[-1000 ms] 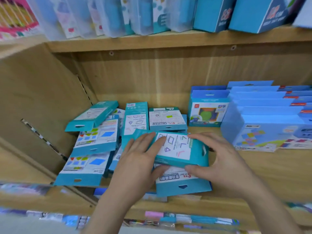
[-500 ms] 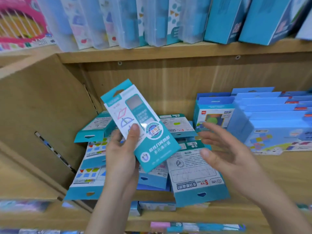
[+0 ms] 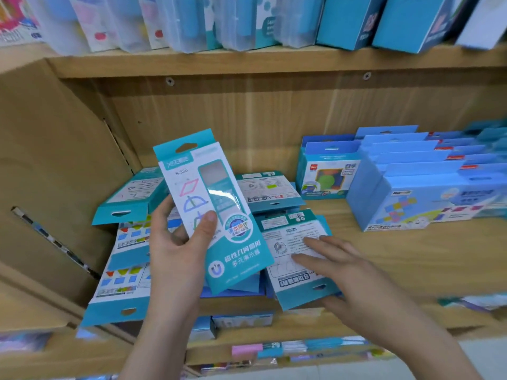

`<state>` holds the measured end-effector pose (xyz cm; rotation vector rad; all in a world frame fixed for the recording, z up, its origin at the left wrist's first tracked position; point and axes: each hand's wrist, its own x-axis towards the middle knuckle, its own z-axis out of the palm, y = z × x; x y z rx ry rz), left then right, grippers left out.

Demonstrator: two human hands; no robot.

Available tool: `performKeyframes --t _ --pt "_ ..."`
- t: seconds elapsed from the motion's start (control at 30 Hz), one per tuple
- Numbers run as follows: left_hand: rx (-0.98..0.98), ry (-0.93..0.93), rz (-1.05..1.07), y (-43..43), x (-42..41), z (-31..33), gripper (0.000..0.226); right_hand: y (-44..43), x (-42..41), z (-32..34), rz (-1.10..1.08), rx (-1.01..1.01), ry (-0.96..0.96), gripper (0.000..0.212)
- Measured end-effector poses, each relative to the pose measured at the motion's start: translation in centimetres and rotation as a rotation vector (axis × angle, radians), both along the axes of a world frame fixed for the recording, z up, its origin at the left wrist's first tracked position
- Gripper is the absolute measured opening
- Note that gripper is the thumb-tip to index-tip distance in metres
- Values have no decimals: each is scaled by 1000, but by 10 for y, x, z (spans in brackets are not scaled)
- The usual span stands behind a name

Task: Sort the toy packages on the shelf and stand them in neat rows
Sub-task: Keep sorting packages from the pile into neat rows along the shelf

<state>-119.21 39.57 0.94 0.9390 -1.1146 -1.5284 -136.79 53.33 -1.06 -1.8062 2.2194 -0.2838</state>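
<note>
While the package (image 3: 208, 212) was tilted up above the heap (image 3: 123, 242) at the left of the shelf (image 3: 397, 259), its printed front facing me, I judged the best move was to keep it upright, gather its likes, and stand them against the back wall rather than lay it flat. My left hand (image 3: 175, 250) pinched it, thumb across the front and fingers behind. My right hand (image 3: 354, 275) lay slack, its straight fingers resting on the white back of a second package (image 3: 290, 281) lying face down near the shelf's front edge, gripping nothing. Blue boxes (image 3: 411, 198) stood in a tidy row to the right.
</note>
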Motion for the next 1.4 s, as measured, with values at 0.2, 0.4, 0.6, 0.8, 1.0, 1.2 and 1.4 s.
performKeyframes --t 0.2,0.4,0.6,0.8,1.0,1.2,1.4 --pt "-100 -53 -11 1 1 -1 46 -5 -30 20 -251 -524 -262 19" --pt "-181 -109 -96 1 -8 -12 31 -13 -81 71 -712 -752 -820 34" --pt "-161 -86 -146 3 -17 -20 37 3 -87 82 -727 -717 -886 30" --pt "-155 -76 -218 9 -31 -18 29 19 -92 78 -705 -666 -811 32" --pt "-203 -79 -264 22 -53 -17 30 50 -112 73 -652 -463 -439 38" --pt "-196 -17 -262 42 -83 -17 42 60 -141 37 -576 -248 -377 36" --pt "-143 23 -244 65 -116 -12 76 71 -161 -23 -754 -355 -949 29"
